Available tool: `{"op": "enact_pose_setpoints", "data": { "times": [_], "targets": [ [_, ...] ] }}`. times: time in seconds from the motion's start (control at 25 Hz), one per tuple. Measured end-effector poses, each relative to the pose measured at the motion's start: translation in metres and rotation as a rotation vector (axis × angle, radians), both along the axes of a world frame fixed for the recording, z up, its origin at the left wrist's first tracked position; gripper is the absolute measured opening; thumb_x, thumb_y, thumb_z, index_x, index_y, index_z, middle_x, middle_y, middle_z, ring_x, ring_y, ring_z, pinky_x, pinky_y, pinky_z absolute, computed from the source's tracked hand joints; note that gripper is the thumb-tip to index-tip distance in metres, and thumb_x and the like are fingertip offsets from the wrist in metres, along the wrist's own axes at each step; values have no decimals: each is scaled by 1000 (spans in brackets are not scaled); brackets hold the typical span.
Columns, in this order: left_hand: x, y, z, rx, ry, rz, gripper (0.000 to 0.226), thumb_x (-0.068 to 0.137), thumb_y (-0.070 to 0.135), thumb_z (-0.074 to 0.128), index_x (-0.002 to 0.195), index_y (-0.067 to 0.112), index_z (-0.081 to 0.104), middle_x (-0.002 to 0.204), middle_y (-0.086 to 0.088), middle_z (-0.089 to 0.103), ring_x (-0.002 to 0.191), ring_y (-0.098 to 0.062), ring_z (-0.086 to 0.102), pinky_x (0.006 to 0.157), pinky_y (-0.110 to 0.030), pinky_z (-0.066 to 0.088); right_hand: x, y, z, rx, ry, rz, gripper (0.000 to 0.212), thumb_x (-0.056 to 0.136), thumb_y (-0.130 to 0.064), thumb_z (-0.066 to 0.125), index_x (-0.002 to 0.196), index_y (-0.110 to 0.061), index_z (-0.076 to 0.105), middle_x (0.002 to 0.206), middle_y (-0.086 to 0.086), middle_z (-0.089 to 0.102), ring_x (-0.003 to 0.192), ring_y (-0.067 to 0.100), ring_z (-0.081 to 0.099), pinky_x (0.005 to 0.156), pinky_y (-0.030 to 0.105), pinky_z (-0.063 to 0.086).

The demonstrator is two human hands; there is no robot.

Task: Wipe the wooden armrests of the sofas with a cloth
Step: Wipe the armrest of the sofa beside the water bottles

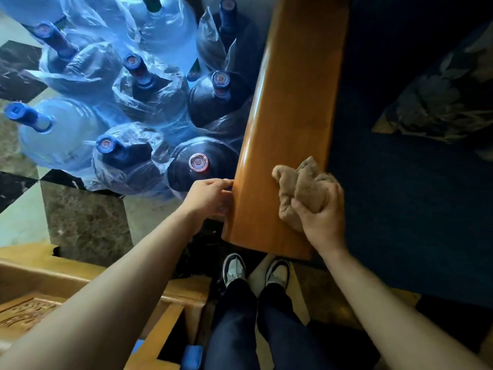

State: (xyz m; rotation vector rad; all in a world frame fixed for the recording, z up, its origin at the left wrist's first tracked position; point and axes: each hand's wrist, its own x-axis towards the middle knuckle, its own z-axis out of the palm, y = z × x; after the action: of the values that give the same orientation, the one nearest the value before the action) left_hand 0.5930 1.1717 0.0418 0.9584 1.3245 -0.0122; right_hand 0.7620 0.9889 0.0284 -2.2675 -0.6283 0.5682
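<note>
A long glossy wooden armrest (290, 102) runs from the top of the view down toward my feet. My right hand (321, 217) grips a crumpled tan cloth (301, 185) and presses it on the armrest's near right part. My left hand (210, 197) rests against the armrest's left edge near its front end, fingers curled onto the side, holding nothing else. The dark blue sofa seat (413, 196) lies to the right of the armrest.
Several large water jugs (144, 102) wrapped in plastic crowd the floor left of the armrest. A patterned cushion (448, 97) sits on the sofa seat. Carved wooden furniture (53, 295) stands at the lower left. My shoes (256, 268) are just below the armrest's end.
</note>
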Motion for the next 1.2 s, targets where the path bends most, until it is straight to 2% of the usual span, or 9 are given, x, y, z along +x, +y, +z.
{"op": "enact_pose_setpoints", "data": {
  "times": [0.08,0.16,0.32,0.52,0.72,0.84,0.96,1.08,1.2],
  "targets": [
    [-1,6,2,-49,-9,-36,36,103,35,50,108,10,76,87,-13,78,76,-27,69,65,-32,59,-14,39,5,-88,3,-310,63,84,-48,77,134,-20,52,147,5,50,127,32,55,96,53,53],
    [-2,15,4,-110,17,-69,52,104,49,41,109,9,74,85,-12,80,74,-25,75,61,-32,62,-26,72,8,-340,-170,-279,66,86,-60,68,140,-26,47,158,8,42,141,44,40,106,65,41],
    [0,42,4,-174,24,9,64,102,59,29,102,7,67,104,-21,73,96,-36,71,77,-45,60,-64,84,10,-358,-437,129,67,79,-61,71,138,-33,54,166,6,35,156,48,11,121,68,7],
    [21,47,1,-22,105,-177,55,102,56,33,106,14,68,100,-15,75,83,-27,70,70,-36,50,-112,47,2,-170,-491,748,74,69,-53,80,137,-34,61,162,2,43,158,42,12,120,70,10],
    [39,32,2,-10,137,-212,54,104,50,33,106,6,64,100,-23,73,85,-33,72,64,-37,57,-55,-46,-10,-29,-605,1036,29,103,-31,62,131,-33,68,163,5,42,156,42,20,117,72,22],
    [35,32,-6,4,124,-195,57,104,49,32,119,3,61,109,-27,70,94,-40,70,77,-49,61,8,-87,-14,12,-315,963,30,98,-29,66,127,-28,64,170,3,28,159,42,6,117,72,27],
    [35,28,-7,21,130,-197,55,104,50,31,121,6,59,111,-26,69,95,-40,70,82,-51,60,18,-78,-12,59,-41,822,56,82,-34,84,131,-29,58,173,0,16,160,36,-5,121,66,19],
    [33,28,-6,19,113,-175,53,105,49,32,121,6,59,111,-27,69,95,-40,70,78,-47,60,4,-29,-14,154,84,324,71,71,-31,94,131,-20,58,169,2,22,155,20,20,117,50,38],
    [32,30,-7,7,117,-200,55,105,50,31,121,7,61,110,-25,70,99,-41,70,85,-52,60,24,44,-11,99,44,-147,72,77,-44,88,136,-28,50,150,-2,46,125,13,51,89,34,52]
  ]
}}
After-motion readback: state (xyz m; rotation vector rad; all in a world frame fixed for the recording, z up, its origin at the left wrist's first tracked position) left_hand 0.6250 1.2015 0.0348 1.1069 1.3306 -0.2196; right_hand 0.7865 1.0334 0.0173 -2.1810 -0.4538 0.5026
